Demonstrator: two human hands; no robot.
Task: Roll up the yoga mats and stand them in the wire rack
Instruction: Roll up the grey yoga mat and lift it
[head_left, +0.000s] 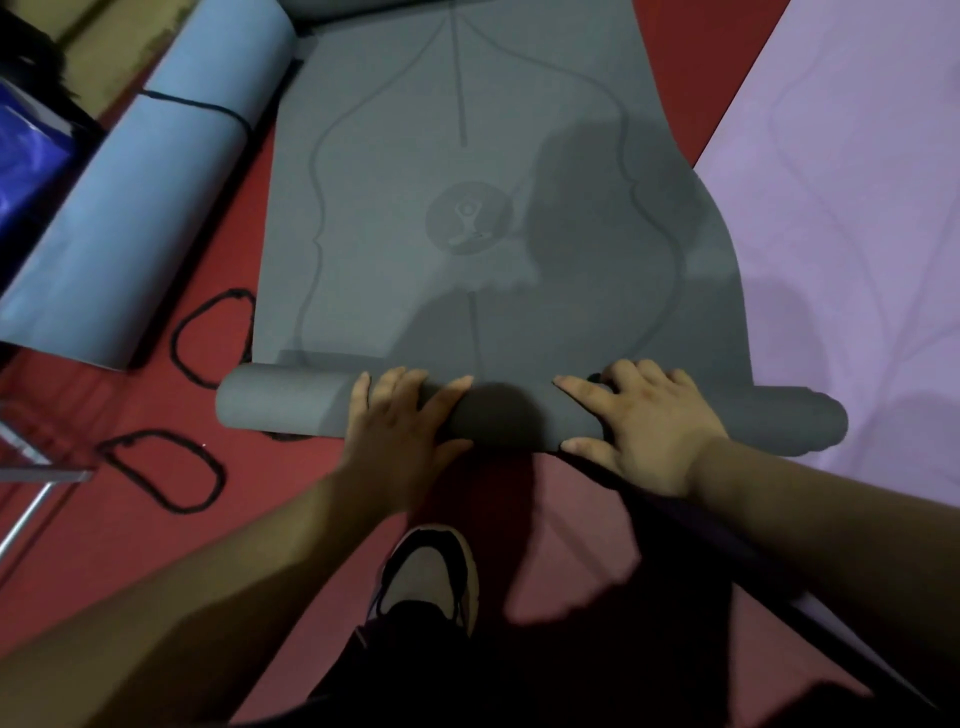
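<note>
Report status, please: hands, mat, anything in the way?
Left hand and right hand press on the rolled end of the grey mat. Most of it lies flat. Right edge overlaps the purple mat.

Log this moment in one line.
grey mat: partly rolled | left hand: on roll | right hand: on roll | blue mat: rolled, on floor
</note>
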